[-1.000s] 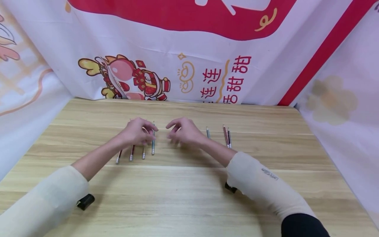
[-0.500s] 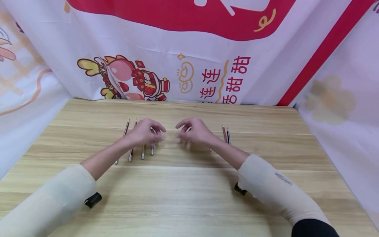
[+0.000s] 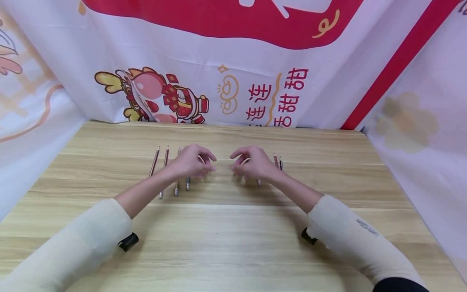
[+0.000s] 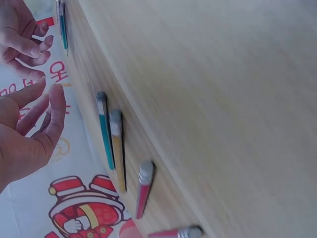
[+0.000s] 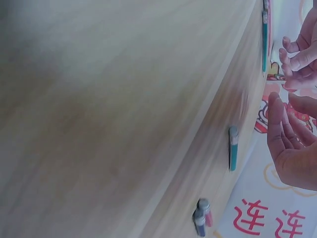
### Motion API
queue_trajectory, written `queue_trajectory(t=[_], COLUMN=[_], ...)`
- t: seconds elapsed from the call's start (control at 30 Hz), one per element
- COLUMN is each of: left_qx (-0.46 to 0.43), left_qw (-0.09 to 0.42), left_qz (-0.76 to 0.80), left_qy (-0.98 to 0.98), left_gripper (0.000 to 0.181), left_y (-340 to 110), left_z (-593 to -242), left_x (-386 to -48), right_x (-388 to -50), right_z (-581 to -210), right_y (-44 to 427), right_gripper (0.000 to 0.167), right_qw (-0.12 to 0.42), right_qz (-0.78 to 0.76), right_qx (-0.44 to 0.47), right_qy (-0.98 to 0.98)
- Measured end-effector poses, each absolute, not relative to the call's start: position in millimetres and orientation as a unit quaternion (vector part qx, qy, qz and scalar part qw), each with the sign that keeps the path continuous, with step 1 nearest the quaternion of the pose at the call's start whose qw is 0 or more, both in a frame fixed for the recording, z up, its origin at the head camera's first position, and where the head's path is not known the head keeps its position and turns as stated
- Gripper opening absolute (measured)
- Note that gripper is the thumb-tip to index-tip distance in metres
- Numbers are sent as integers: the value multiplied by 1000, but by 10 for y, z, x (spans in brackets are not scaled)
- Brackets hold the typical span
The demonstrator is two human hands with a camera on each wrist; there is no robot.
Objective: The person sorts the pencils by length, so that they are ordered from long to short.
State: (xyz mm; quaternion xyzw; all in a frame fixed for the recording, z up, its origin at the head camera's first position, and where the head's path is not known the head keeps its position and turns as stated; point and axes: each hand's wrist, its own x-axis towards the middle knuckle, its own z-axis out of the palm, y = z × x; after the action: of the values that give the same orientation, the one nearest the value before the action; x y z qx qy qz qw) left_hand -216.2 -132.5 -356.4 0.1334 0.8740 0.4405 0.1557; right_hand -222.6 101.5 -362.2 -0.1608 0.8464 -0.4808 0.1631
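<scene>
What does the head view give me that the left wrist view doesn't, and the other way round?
Only the head view shows the beige sleeves, the black item at the left sleeve's cuff, and a clear gap between the left hand and right hand; from the left wrist, their fingers overlap.

Only the left wrist view shows the left group's teal pencil along its length; from the head, the left hand covers much of it.

Both show the two hands, the yellow pencil, the wooden table and the printed backdrop.
</scene>
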Motion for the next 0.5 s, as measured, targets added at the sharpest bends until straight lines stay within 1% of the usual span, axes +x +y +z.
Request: queue_trajectory(t=[0.3, 0.5], left_qx=[154, 170], left_qw=[161, 161], left_qz=[444, 447], left_qy=[868, 863], left_gripper=[30, 29], left_y=[-1097, -937], left_z=[-3581, -3574], left_x=[-2198, -2217], right_x=[-2183, -2168], right_z=[-3603, -3585], right_y=[1237, 1383], right_gripper=[35, 32], right_qw=[159, 140], right_qz=[-486, -471], right_qx=[-148, -145], right_qy=[846, 859])
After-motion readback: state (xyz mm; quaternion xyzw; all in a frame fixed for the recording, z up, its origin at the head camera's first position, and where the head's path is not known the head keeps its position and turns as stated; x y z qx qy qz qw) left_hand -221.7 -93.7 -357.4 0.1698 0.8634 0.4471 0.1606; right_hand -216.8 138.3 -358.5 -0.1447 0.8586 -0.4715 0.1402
